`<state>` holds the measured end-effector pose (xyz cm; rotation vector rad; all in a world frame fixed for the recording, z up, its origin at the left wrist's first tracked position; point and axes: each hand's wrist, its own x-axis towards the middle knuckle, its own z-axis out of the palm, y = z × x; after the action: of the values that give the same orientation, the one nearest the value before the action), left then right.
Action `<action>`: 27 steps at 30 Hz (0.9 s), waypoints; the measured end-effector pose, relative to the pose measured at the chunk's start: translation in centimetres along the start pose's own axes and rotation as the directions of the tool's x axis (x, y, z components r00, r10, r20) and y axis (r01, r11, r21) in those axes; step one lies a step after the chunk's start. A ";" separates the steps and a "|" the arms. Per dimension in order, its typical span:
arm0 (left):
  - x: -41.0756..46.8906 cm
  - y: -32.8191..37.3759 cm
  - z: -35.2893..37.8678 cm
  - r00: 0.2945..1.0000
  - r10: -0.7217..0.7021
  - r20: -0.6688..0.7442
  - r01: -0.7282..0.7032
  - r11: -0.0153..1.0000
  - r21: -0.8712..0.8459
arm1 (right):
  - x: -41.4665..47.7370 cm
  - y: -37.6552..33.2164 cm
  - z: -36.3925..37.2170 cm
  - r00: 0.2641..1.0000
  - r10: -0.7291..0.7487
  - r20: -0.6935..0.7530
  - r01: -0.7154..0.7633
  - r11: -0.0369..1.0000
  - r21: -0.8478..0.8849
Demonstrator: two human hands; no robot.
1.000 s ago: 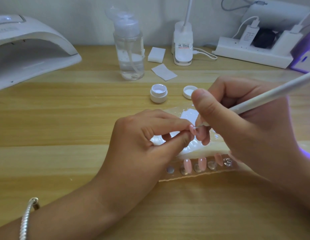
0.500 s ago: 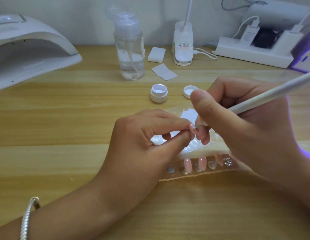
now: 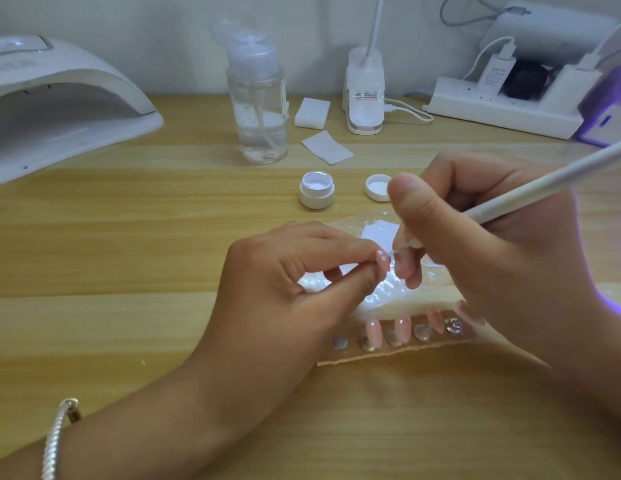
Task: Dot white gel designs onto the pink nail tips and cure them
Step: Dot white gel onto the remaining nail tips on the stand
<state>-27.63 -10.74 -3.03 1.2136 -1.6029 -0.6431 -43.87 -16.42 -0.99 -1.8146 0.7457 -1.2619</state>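
Pink nail tip (image 3: 383, 260), pinched in the fingertips of the left hand (image 3: 288, 292), meets the pen (image 3: 544, 184) gripped by the right hand (image 3: 492, 247) just beside it: dotting is underway, and the next dot likely needs a light touch.

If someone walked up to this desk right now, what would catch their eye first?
The hands at centre: the left hand pinches a pink nail tip while the right hand holds the fine point of a white pen to it. Nearer the viewer lies a clear strip carrying more pink tips; a large white curing lamp fills the far left.
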 end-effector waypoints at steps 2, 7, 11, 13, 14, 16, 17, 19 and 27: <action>0.0 0.0 0.1 1.000 -0.013 -0.022 0.013 1.000 -0.016 | 0.6 0.0 -0.3 0.998 -0.044 -0.050 0.047 0.997 0.066; 0.1 0.1 0.2 0.999 -0.043 -0.030 0.042 0.998 -0.052 | 2.1 0.9 -2.0 0.989 -0.038 -0.144 0.036 0.999 -0.017; 0.0 0.2 0.1 0.998 -0.065 -0.023 0.065 0.997 -0.037 | 2.1 2.7 -2.7 0.990 0.077 -0.121 -0.101 0.972 -0.214; 0.0 0.2 0.1 0.997 -0.079 -0.019 0.078 0.996 -0.039 | 1.9 3.2 -2.7 0.987 0.120 -0.105 -0.145 0.949 -0.278; 0.1 0.2 0.1 0.997 -0.081 -0.017 0.080 0.996 -0.026 | 1.9 3.4 -2.7 0.988 0.119 -0.101 -0.145 0.940 -0.308; 0.1 0.1 0.1 0.997 -0.079 -0.017 0.079 0.997 -0.002 | 2.0 3.7 -2.7 0.991 0.097 -0.092 -0.124 0.927 -0.354; 0.1 0.1 0.1 0.997 -0.080 -0.019 0.080 0.997 0.000 | 2.0 3.9 -2.6 0.992 0.091 -0.085 -0.116 0.924 -0.365; 0.1 0.0 0.1 0.997 -0.076 -0.014 0.076 0.997 0.009 | 1.9 4.2 -2.6 0.993 0.108 -0.054 -0.120 0.927 -0.355; 0.1 0.2 0.1 0.996 -0.087 -0.016 0.087 0.996 -0.011 | 1.8 4.7 -2.8 0.988 0.149 -0.036 -0.152 0.932 -0.328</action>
<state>-27.79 -10.79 -2.87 1.2841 -1.5381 -0.6940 -46.09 -21.11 -3.63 -1.9702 1.1360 -1.0952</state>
